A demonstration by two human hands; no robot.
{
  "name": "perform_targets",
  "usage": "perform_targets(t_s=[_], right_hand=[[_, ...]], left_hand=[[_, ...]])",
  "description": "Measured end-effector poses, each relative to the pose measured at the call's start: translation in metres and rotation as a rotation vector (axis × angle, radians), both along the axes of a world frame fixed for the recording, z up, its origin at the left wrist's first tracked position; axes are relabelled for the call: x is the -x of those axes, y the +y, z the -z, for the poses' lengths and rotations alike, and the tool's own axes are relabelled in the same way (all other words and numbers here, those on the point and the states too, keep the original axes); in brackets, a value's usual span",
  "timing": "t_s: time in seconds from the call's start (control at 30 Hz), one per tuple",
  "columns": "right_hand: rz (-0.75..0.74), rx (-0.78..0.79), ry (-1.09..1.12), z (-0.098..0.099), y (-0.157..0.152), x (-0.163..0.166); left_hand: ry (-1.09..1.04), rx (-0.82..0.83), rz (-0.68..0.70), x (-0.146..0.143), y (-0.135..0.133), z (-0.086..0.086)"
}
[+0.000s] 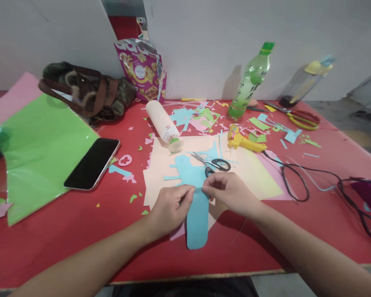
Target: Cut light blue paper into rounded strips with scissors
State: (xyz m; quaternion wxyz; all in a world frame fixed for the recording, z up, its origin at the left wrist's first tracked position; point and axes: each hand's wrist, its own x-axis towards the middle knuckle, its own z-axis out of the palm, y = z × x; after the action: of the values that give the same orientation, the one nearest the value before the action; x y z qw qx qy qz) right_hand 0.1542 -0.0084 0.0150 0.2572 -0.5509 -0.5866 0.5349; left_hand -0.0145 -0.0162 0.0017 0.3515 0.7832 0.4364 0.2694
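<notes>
My left hand [173, 208] and my right hand [233, 193] meet near the middle of the table, each closed in a pinch. Between their fingertips stretches a short, narrow blue paper strip [198, 190]. Beneath it lies a long blue paper piece [198, 225] with rounded corners, reaching toward the table's front edge. Another blue paper piece [188, 167] spreads just beyond my fingers, partly covered by them. Black-handled scissors [214, 163] rest with blades parted, close to my right fingertips. Cream paper sheets [160, 185] lie underneath.
A yellow glue gun [245, 142] trails a black cord [309, 170] rightward. Behind stand a green bottle [250, 82] and a clear bottle [306, 84]. A white bottle [163, 123] lies down. Leftward are a phone [92, 164], green sheets [43, 148], a bag [108, 97] and a snack packet [142, 70].
</notes>
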Motion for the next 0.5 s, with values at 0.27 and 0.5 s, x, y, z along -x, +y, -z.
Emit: perform_targets(t_s=[0.27,0.5], right_hand=[[0.069,-0.057,0.082,0.0056,0.0022,-0.0009],[-0.006,-0.178,-0.024,0.0018,0.0005,0.0012]], left_hand=[[0.006,-0.009,-0.045,0.0005,0.0019,0.0002],[0.005,-0.003,0.020,0.0014,0.0006,0.0004]])
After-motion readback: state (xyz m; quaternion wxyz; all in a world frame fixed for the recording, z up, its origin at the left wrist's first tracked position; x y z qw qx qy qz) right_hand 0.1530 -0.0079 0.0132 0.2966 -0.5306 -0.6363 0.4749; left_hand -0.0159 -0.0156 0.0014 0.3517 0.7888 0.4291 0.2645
